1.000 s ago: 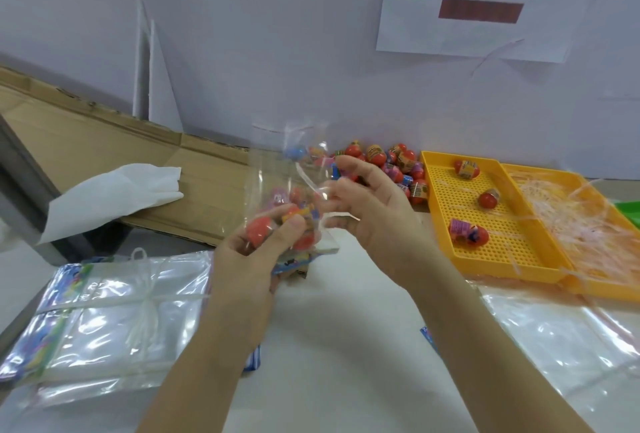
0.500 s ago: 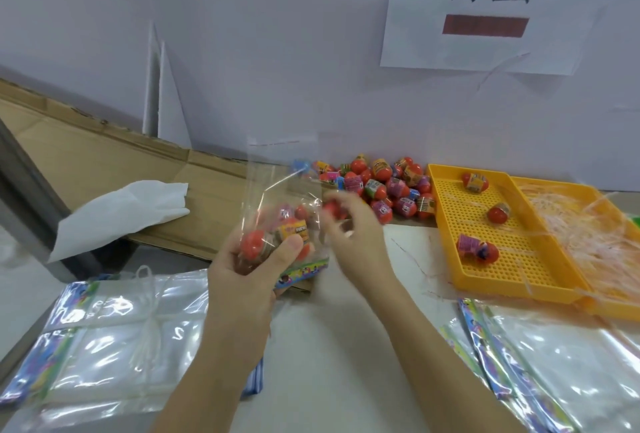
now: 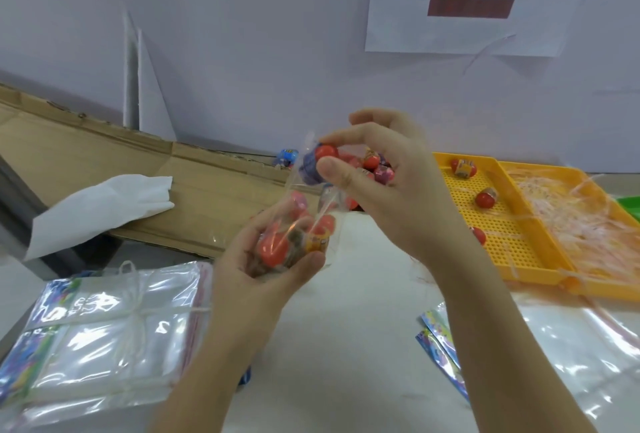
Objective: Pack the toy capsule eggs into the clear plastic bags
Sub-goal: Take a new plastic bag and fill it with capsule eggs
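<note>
My left hand [image 3: 263, 270] grips a clear plastic bag [image 3: 304, 224] by its lower part, with several red capsule eggs inside it. My right hand [image 3: 384, 186] pinches a red and purple capsule egg [image 3: 317, 162] between thumb and forefinger at the bag's open mouth. A pile of loose capsule eggs [image 3: 375, 164] lies against the wall, mostly hidden behind my right hand.
A yellow perforated tray [image 3: 505, 245] at the right holds three eggs and a heap of pale shredded strips [image 3: 571, 221]. A tied stack of clear bags [image 3: 104, 339] lies at lower left, more bags [image 3: 571, 363] at lower right. Flat cardboard [image 3: 104, 169] and white tissue [image 3: 100, 204] sit at the left.
My right hand has come up from the pile with an egg and now holds it at the bag's mouth. My left hand keeps its grip on the bag.
</note>
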`<state>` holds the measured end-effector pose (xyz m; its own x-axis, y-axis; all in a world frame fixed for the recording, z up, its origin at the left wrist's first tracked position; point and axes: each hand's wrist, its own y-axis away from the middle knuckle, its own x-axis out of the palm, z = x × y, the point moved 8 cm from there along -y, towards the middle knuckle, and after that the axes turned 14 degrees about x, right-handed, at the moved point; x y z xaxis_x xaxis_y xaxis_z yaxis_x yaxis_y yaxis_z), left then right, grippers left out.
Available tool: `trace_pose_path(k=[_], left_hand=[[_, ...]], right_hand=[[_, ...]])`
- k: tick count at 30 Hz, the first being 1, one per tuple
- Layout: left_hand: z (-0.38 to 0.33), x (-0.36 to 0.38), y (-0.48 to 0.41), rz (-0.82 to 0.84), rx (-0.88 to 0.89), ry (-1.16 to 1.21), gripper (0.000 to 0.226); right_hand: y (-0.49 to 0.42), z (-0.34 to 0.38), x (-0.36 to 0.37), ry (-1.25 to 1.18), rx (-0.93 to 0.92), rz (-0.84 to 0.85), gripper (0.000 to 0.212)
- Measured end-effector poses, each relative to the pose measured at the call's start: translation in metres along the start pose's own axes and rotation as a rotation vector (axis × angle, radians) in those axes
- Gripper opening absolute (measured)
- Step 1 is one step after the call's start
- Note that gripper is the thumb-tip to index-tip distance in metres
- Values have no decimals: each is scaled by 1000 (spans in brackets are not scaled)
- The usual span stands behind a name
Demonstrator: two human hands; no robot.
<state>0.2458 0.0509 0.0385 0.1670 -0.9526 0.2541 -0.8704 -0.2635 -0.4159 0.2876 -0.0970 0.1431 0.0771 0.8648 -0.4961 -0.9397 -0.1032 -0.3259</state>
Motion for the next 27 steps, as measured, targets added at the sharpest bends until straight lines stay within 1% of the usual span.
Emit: trace_pose_path(k=[2, 5, 7, 9, 11, 13, 16, 18, 19, 20, 21, 23, 24, 25, 26, 27], left_hand=[[0, 3, 2, 36, -17, 11, 50], [1, 10, 3, 99, -51, 44, 50], [2, 12, 3, 146, -71, 82, 43], [4, 13, 2, 168, -97, 111, 36], [7, 10, 1, 125, -119, 114, 28], [8, 8, 1, 88, -117, 87, 29], [7, 2, 1, 7, -104, 75, 22], [5, -1, 0, -23, -89, 42, 20], [4, -1, 0, -32, -81, 28, 20], [4, -3, 0, -50, -77, 30, 20], [5, -6, -1, -76, -74, 40, 18], [5, -13, -1, -128, -63, 34, 21], [6, -16, -1, -144, -64, 19, 24], [7, -18, -1, -155, -67, 10, 23], [7, -18, -1, -160, -73, 14, 21], [7, -17, -1, -160, -74, 19, 23]], right_hand=[[0, -2, 1, 1, 46, 24, 10], [0, -7, 13, 10, 120, 157, 5], [0, -11, 22, 43, 155, 239, 1], [0, -14, 28, 53, 165, 284, 4], [1, -14, 30, 61, 161, 303, 5], [2, -14, 35, 87, 151, 327, 10], [5, -12, 45, 201, 115, 366, 17], [8, -11, 52, 265, 76, 429, 20], [9, -10, 53, 258, 53, 456, 23], [9, -8, 52, 197, 30, 460, 24], [6, -5, 47, 78, 17, 421, 24], [-7, -13, 25, -187, 26, 199, 26], [-13, -26, 16, -236, 62, 95, 27], [-18, -41, 14, -173, 107, 33, 28], [-22, -56, 18, 7, 156, 30, 30], [-23, -74, 29, 230, 207, 92, 34]])
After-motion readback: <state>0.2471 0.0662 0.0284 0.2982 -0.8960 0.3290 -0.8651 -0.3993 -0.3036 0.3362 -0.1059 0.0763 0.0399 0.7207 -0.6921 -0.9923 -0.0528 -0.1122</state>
